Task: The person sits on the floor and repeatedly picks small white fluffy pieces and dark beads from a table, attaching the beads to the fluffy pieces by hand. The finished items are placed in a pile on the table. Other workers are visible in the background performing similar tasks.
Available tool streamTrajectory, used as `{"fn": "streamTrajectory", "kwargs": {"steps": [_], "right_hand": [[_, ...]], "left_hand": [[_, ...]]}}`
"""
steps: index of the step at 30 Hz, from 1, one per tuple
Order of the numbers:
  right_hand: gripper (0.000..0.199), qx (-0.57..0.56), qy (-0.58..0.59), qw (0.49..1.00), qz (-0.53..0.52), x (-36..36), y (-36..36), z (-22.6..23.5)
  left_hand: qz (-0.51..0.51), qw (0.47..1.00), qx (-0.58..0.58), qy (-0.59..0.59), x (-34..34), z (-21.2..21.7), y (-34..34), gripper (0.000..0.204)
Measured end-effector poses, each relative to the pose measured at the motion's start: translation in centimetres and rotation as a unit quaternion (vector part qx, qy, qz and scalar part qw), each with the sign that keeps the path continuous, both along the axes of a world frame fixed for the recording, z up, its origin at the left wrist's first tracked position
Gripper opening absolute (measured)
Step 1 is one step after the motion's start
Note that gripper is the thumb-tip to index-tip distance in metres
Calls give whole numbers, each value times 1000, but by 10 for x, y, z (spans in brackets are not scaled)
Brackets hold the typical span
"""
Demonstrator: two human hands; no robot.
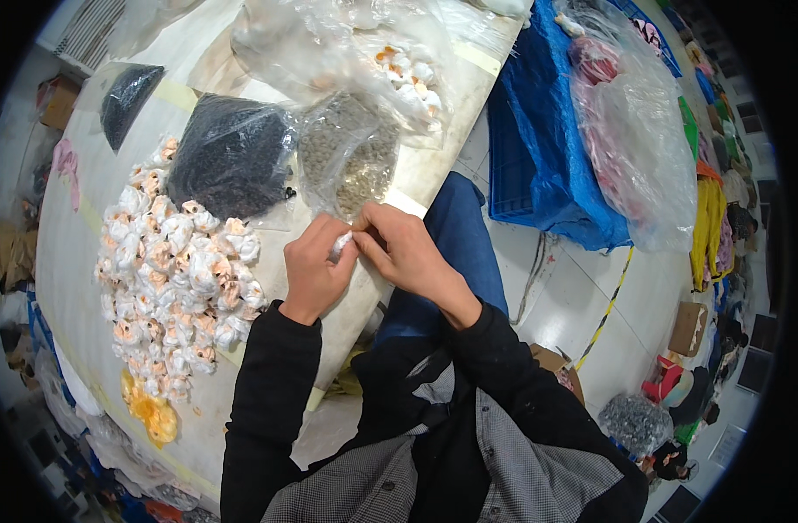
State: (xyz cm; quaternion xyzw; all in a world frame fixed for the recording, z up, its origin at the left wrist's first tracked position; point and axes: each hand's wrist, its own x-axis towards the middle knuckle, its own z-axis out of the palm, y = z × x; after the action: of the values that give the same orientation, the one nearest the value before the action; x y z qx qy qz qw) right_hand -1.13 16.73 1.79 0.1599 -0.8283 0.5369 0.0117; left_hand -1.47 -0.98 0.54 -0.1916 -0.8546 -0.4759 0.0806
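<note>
Your left hand [316,266] and right hand [403,248] meet at frame centre, just over the near edge of the desk [63,253]. Both sets of fingers are pinched together on one small white piece [340,245], clamped from both sides. Thumbs and forefingers close on it, so it's held off the desk, right under your eyes. That looks like fine fingertip work, not carrying.

Orientation: only a sliver of the piece shows between the fingertips. Its long axis seems to run from lower left to upper right in the frame, with the upper end toward your right hand. It's mostly hidden, so take that as approximate.

Layout around it:
- Pile of white-and-peach pieces [176,270] at left of frame, on the desk just beside your left hand. Probably stacked there for easy reach.
- Clear bag of small grey-green bits [351,161] straight above your hands, near them, mouth side toward you.
- Bag of black bits [229,157] left of that, touching the pile's upper edge.
- Smaller dark bag [129,100] upper left, well apart.
- Big clear bag [346,48] with a few white-and-orange pieces inside, top centre.
- Yellow-orange scraps [152,412] lower left, at the pile's bottom end.
- Blue crate [538,148] and bagged pink stuff [630,131] on the floor, upper right, out of reach.
</note>
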Motion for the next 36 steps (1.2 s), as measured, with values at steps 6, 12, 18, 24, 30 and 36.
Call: {"fn": "streamTrajectory", "kwargs": {"steps": [6,12,18,24,30,36], "right_hand": [[10,-6,-34,999,-13,2,0,5],[11,-28,-73,996,-37,5,-1,7],[12,-38,-49,997,-49,3,-2,0],[14,-86,-73,992,-54,1,0,-7],[14,-163,-107,980,-46,-1,3,-15],[13,-215,-132,962,-103,-1,1,-11]], "left_hand": [[-3,1000,3,-9,0,1,-2,12],[-9,1000,23,-19,0,0,-4,15],[7,998,42,-44,0,1,-4,15],[30,993,72,-89,1,3,-2,21],[2,959,215,-182,4,-4,-8,41],[-14,903,355,-242,1,2,-11,46]]}}
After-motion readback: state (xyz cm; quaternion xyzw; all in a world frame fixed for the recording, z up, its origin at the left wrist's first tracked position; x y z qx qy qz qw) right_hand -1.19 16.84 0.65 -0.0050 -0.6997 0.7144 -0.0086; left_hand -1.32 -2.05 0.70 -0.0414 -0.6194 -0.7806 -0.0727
